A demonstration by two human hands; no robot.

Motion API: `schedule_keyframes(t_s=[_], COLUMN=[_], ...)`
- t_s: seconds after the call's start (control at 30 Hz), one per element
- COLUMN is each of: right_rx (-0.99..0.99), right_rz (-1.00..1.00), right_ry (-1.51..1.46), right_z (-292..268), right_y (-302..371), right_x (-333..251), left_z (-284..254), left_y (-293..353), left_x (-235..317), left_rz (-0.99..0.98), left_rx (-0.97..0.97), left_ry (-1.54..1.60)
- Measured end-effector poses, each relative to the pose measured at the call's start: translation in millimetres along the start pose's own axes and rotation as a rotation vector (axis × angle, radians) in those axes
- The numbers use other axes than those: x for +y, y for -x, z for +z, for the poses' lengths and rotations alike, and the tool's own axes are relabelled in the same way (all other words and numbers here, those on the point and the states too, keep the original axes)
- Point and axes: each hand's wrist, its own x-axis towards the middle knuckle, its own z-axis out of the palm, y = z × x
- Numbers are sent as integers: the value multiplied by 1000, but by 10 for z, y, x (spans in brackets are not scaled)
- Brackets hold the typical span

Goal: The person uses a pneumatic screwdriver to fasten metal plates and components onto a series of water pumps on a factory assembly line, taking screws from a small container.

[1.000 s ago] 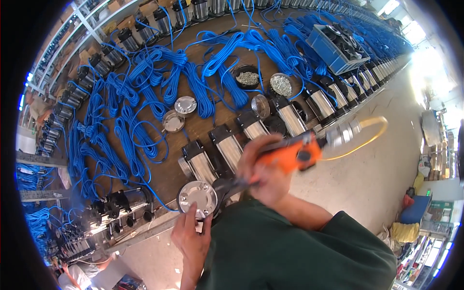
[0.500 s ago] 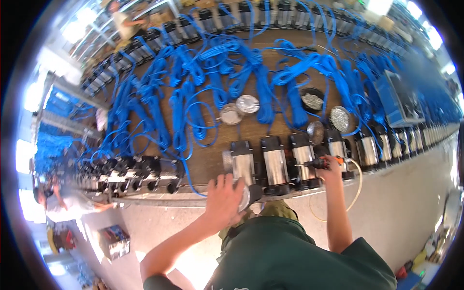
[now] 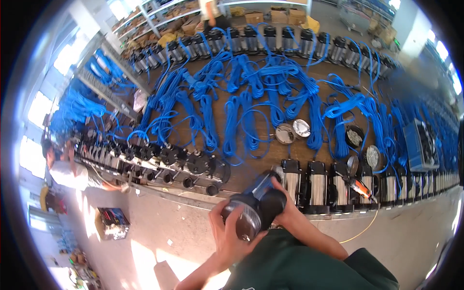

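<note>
a smooth cylindrical steel pump (image 3: 253, 212), now lifted off the counter (image 3: 251, 159), is being gripped by left hand (image 3: 227, 234) and right hand (image 3: 282, 205) fingers.

My left hand (image 3: 227, 237) is covering the near end of the pump (image 3: 256, 208); my right hand (image 3: 285, 203) is hiding its far side. Distant pump rows (image 3: 270, 38) are blurring into sameness.

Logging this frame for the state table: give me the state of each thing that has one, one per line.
pump: lifted off the bench, held in both hands, tilted.
left hand: gripping the pump's near end.
right hand: gripping the pump's far side.
orange power tool: set down among the row of pumps, unheld.
blue cables: coiled on the bench.
</note>
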Motion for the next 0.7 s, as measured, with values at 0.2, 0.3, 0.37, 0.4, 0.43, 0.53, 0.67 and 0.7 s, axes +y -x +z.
schedule_keyframes(t_s=[0.2, 0.3, 0.37, 0.4, 0.43, 0.53, 0.67, 0.7], right_rx=[242, 191, 146, 80, 15, -45, 24, 72], right_rz=[-729, -984, -1139, -1156, -1171, -1152, -1108, -1103], right_ry=[693, 1109, 1404, 1450, 1493, 1595, 1707, 1699], right_z=[125, -178, -270, -252, -245, -99, -140, -198], right_y=[-705, -1138, -1351, -1411, -1462, -1485, -1462, -1436], right_x=[196, 111, -18, -31, -47, 2, -94, -121], left_z=[257, 1051, 1492, 1572, 1754, 2042, 2086, 1734], left_y=[542, 423, 323, 271, 284, 266, 387, 300], left_x=[-992, -1764, -1989, -2053, -2136, -2290, -2450, -2336], left_rz=[-1017, -1327, -1338, -1310, -1166, -1093, -1055, -1170], left_rx=[-218, -429, -281, -184, -51, 19, -35, -52], left_ry=[1429, 1797, 1521, 1399, 1360, 1482, 1161, 1108])
